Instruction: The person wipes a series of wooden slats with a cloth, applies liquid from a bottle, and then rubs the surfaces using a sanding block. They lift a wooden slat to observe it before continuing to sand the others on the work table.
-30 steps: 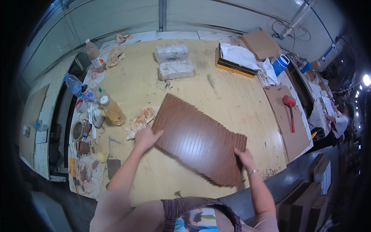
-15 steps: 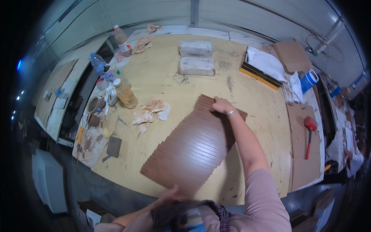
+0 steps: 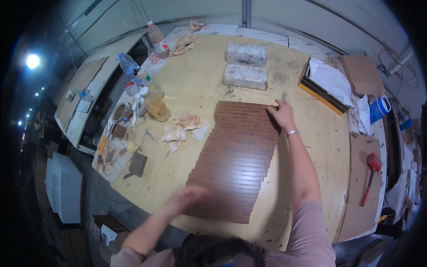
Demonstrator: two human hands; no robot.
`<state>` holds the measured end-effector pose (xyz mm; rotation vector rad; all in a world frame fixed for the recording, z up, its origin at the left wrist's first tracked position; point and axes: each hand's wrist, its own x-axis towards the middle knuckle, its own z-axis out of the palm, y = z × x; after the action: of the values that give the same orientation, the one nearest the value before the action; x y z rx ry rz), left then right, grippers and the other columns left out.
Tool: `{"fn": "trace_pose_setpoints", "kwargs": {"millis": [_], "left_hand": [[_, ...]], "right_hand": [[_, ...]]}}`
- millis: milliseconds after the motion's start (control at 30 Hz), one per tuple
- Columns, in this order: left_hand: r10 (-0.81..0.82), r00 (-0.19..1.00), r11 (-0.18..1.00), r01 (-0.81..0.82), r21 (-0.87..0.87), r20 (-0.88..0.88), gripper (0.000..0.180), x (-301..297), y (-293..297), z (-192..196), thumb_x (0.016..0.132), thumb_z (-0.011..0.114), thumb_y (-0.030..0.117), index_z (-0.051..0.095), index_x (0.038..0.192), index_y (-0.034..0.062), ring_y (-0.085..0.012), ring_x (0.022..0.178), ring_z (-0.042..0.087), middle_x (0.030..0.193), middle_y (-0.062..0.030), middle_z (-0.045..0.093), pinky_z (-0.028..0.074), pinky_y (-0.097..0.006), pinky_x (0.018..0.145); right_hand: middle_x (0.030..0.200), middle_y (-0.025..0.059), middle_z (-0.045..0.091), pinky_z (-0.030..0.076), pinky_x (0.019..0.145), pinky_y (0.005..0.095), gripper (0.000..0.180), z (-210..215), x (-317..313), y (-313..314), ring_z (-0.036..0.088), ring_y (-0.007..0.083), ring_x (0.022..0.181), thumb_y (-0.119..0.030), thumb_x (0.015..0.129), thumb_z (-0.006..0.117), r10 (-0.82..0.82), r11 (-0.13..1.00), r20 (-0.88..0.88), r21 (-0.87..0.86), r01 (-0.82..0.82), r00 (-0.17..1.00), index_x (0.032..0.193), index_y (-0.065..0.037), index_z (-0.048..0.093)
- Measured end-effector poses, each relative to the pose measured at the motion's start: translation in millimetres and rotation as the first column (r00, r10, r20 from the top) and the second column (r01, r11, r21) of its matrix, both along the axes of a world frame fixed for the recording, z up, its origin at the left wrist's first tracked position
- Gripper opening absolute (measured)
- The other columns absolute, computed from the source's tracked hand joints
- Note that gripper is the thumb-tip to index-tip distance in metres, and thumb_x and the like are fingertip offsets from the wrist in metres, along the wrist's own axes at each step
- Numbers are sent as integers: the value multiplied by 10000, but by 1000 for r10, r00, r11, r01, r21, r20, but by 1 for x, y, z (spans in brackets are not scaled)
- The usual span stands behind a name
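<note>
A fanned stack of dark brown wooden slats (image 3: pixel 235 160) lies on the light wooden workbench (image 3: pixel 195 80), running from the near edge toward the middle. My right hand (image 3: pixel 281 115) rests flat on the far right corner of the slats, fingers spread. My left hand (image 3: pixel 189 198) is blurred at the near left corner of the stack, at or just above its edge, and holds nothing I can make out.
A stained rag (image 3: pixel 184 127) lies left of the slats. Bottles and jars (image 3: pixel 153 103) crowd the left edge. Two wrapped blocks (image 3: pixel 246 75) sit beyond the slats. A box with white cloth (image 3: pixel 327 84), a blue cup (image 3: pixel 379 108) and a red mallet (image 3: pixel 370 175) are at right.
The slat stack has turned from slanting across the bench to lying nearly lengthwise away from me. My right hand stayed on its far corner; my left hand moved to the near left corner.
</note>
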<state>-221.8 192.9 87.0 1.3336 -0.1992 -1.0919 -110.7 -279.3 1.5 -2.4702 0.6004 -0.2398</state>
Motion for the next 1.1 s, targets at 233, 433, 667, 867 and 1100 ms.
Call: {"fn": "trace_pose_setpoints", "kwargs": {"millis": [233, 433, 667, 867, 1100], "left_hand": [[100, 838, 984, -162, 68, 536, 307, 176, -100, -28, 1017, 572, 190, 638, 1215, -35, -146, 962, 618, 1053, -65, 681, 490, -290, 894], [106, 645, 982, -187, 21, 757, 451, 274, -209, -91, 984, 611, 243, 545, 1357, -2, -318, 1275, 524, 1388, -210, 550, 403, -408, 1079], [-145, 46, 945, -291, 152, 988, 595, 381, -293, -101, 933, 630, 335, 494, 1418, 18, -391, 1369, 429, 1473, -236, 473, 341, -484, 1136], [-458, 51, 838, -310, 450, 888, 652, 420, -351, -92, 933, 574, 502, 474, 1458, 128, -297, 1428, 369, 1527, -89, 455, 281, -577, 1136], [-506, 68, 828, -243, 506, 860, 629, 397, -326, -99, 925, 596, 510, 509, 1435, 154, -267, 1395, 394, 1506, -18, 485, 229, -622, 1142]], "right_hand": [[1385, 161, 554, 384, 1088, 333, 583, -39, -26, 20, 527, 248, 1265, -297, 973, 610, -233, 682, 363, 723, -114, 902, 1464, -27, 447], [1514, 171, 432, 272, 1180, 349, 562, -34, -22, 34, 357, 265, 1440, -197, 1000, 557, -225, 750, 383, 655, -91, 896, 1506, -45, 369], [1493, 227, 427, 314, 1164, 360, 507, -44, 11, 23, 396, 323, 1409, -159, 1020, 517, -224, 847, 277, 530, 46, 934, 1484, -16, 375], [1504, 229, 415, 313, 1167, 361, 517, -38, 23, 22, 396, 319, 1412, -169, 1021, 517, -213, 852, 244, 521, 57, 946, 1490, -12, 365], [1496, 238, 426, 334, 1156, 370, 519, -42, 31, 21, 418, 328, 1398, -174, 1028, 502, -222, 868, 255, 492, 72, 941, 1502, -19, 357]]}}
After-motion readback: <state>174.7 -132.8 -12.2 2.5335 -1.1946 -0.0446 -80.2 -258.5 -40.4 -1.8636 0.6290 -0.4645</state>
